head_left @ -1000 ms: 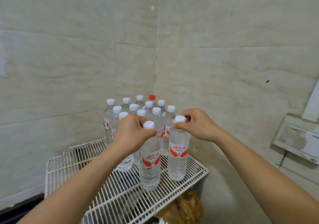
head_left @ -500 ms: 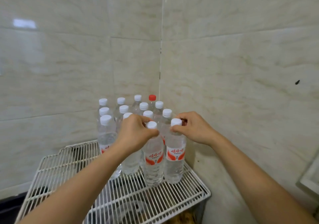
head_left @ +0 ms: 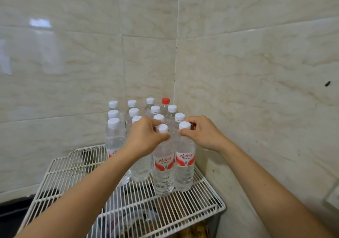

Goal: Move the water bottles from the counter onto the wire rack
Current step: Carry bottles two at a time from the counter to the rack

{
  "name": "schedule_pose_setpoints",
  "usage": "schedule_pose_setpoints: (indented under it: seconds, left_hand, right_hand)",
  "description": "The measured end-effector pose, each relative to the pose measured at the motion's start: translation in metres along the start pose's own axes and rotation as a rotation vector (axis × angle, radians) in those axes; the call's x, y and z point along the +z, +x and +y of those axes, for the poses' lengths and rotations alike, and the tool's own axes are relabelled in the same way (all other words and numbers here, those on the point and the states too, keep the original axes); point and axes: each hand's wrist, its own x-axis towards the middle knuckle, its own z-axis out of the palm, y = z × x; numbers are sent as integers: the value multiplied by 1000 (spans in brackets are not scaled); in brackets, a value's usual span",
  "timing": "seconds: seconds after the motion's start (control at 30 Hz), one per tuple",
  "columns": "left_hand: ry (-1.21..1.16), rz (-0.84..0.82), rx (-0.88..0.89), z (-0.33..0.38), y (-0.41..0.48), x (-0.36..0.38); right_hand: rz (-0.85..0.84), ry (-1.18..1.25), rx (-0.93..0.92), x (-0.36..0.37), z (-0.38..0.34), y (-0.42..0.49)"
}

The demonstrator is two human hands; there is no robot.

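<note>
Left bottle and right bottle, clear, white-capped, red-labelled, stand upright on our wire rack, fronting the cluster. Left grip pinches one's top, right grip the other's. Beige tiled walls corner us.

1 wide-angle camera, worn on the head, looks forward and down from close above onto the wire rack set in the tiled wall corner

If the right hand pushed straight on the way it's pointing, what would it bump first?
Likely the neighbouring bottle gripped by the left hand, just beside its own bottle; depth unclear.
</note>
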Motion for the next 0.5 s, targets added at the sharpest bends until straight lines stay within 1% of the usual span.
schedule_pose_setpoints:
  seconds: [0.23,0.5]
  left_hand:
    - [4,11,57,-3,0,4]
    - [67,51,137,-10,-2,14]
  right_hand:
    - [18,7,8,1,0,-4]
    - [60,31,40,5,9,-12]
